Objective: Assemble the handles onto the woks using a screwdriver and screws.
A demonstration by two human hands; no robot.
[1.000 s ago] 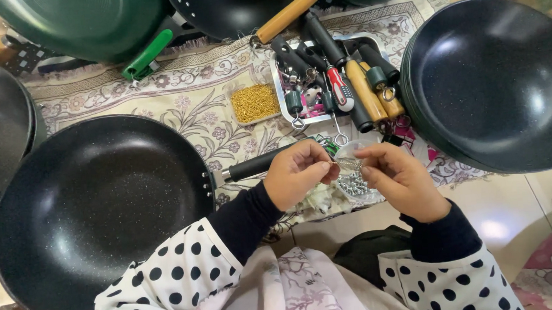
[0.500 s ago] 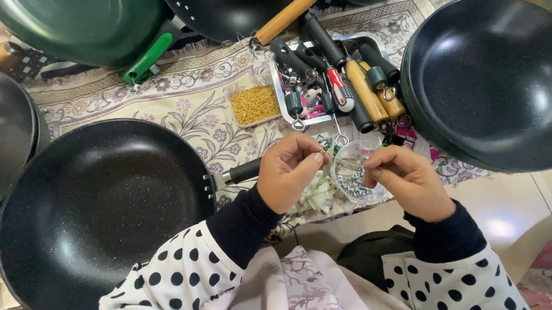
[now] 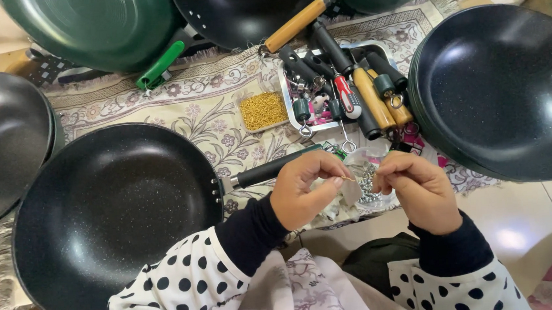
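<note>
**A:** Just above the person's lap, in the head view, what are the two hands doing?

**B:** They sit close together, fingertips nearly meeting. The left hand (image 3: 305, 195) pinches a small thin gold-coloured piece (image 3: 347, 178) between thumb and forefinger. The right hand (image 3: 416, 190) is curled with its fingers pinched together too, but what it grips is too small to tell.

**A:** And what lies under them?

**B:** A clear plastic bag (image 3: 370, 179) of small silvery metal parts, just behind and between the fingertips, resting on the patterned mat (image 3: 208, 108).

**A:** What is nearest on the left?

**B:** A big black speckled pan (image 3: 108, 215), with its dark handle (image 3: 270, 170) running toward the left hand and ending just beside it.

**A:** Further up?

**B:** A small tray of gold-coloured bits (image 3: 263, 110), and beside it a metal tray (image 3: 288, 102) heaped with loose pan handles (image 3: 349, 95), some black, some wooden, one red and white.

**A:** The edges?

**B:** A stack of black pans (image 3: 501, 87) on the right, another black pan (image 3: 3, 145) at far left, a green pan (image 3: 98, 25) with a green handle at the top, and a black pan with a wooden handle (image 3: 296, 25) next to it.
</note>
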